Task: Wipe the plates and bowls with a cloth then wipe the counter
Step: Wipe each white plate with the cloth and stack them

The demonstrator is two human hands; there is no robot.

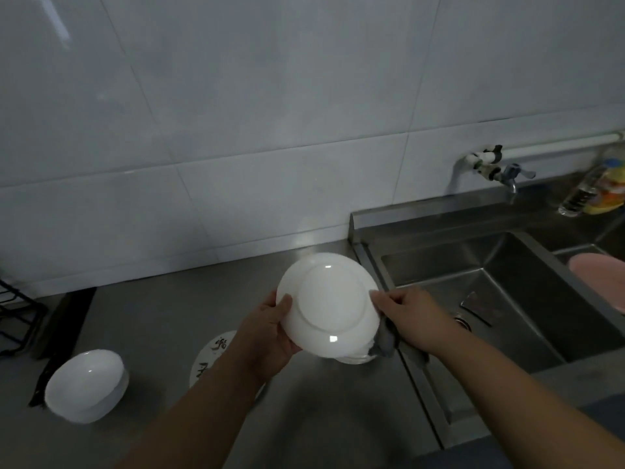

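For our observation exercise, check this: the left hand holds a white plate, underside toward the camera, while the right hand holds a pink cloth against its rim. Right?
No. The head view shows the cloth is grey, not pink. The rest stands: the left hand holds the white plate, underside toward the camera, and the right hand holds the cloth against its rim.

The bowls [86,384] sit on the counter [162,316] left of the plate [328,302]; the sink [439,265] lies right (faucet [510,176] behind it).
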